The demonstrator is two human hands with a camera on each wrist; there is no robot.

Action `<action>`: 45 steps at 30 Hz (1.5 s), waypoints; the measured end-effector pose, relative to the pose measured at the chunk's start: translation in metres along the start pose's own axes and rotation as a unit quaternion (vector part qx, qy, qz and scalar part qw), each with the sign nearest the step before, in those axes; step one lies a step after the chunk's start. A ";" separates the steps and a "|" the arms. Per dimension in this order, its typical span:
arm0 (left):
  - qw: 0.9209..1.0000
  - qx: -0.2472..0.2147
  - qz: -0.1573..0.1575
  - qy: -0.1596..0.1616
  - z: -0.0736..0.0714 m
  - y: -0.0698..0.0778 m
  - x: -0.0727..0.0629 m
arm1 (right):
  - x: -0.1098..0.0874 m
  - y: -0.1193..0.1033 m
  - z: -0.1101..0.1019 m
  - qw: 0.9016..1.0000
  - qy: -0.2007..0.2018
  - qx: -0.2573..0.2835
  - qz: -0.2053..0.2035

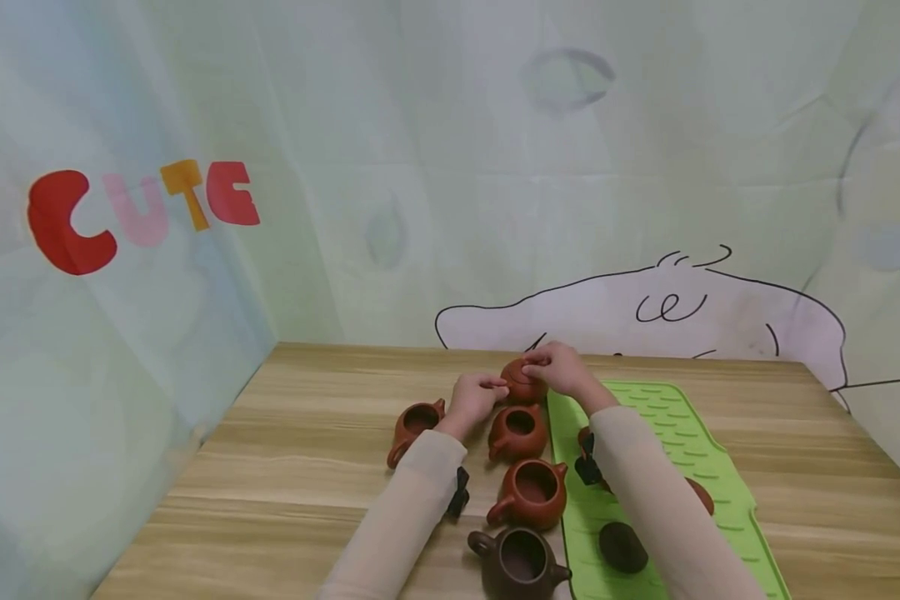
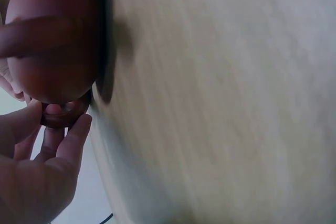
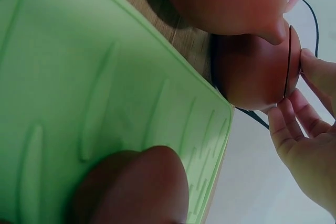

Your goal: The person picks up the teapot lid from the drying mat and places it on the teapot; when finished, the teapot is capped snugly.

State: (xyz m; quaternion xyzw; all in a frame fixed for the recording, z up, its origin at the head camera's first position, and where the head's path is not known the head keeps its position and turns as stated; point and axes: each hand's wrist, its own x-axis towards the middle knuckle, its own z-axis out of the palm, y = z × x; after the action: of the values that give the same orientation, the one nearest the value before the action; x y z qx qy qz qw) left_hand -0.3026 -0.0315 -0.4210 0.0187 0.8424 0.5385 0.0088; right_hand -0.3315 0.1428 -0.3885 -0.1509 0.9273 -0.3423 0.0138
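Note:
At the back of the table stands a reddish-brown clay teapot [image 1: 521, 385] with its lid [image 3: 295, 59] seated on top, a thin dark seam between them. My left hand [image 1: 474, 400] pinches the teapot's loop handle [image 2: 63, 119] between thumb and fingers. From the other side, my right hand [image 1: 566, 372] holds the lid by its edge and top, fingertips at the seam. Nearer to me is a lidless reddish teapot [image 1: 521, 433], whose rounded body partly hides the held one in both wrist views.
Further lidless pots, one reddish [image 1: 534, 493] and one dark brown [image 1: 523, 567], line the left edge of a green ridged mat [image 1: 671, 408]. Another reddish pot [image 1: 417, 419] stands left of my left hand. A dark lid [image 1: 622, 547] and a reddish piece [image 1: 701, 495] lie on the mat.

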 end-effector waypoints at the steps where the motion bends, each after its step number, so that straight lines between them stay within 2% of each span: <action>1: 1.000 0.000 -0.001 0.001 0.000 0.000 0.000 | 0.000 0.000 0.000 1.000 0.000 0.000 0.001; 10: 1.000 -0.002 0.006 0.006 0.001 0.000 -0.001 | 0.000 -0.002 -0.005 1.000 -0.010 0.013 -0.005; 18: 1.000 0.013 0.011 0.016 -0.007 0.008 -0.009 | -0.013 -0.006 -0.035 0.999 -0.012 0.023 -0.019; 24: 1.000 -0.015 0.013 0.018 -0.029 0.020 -0.022 | -0.034 -0.006 -0.061 0.998 -0.009 0.035 -0.042; 31: 0.998 -0.044 0.037 0.023 -0.063 0.028 -0.044 | -0.066 0.001 -0.080 0.998 -0.022 0.036 -0.054; 38: 0.997 -0.046 0.042 0.052 -0.096 0.017 -0.071 | -0.093 0.011 -0.085 0.997 -0.025 0.045 -0.061; 45: 0.994 -0.063 0.035 0.077 -0.110 -0.002 -0.094 | -0.107 0.022 -0.076 0.997 -0.024 0.058 -0.043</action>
State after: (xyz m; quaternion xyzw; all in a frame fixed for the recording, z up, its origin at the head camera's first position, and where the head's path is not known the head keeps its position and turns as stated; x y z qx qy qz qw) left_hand -0.2127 -0.1362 -0.3768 0.0057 0.8038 0.5903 -0.0734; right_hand -0.2458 0.2378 -0.3527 -0.1975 0.8980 -0.3921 0.0304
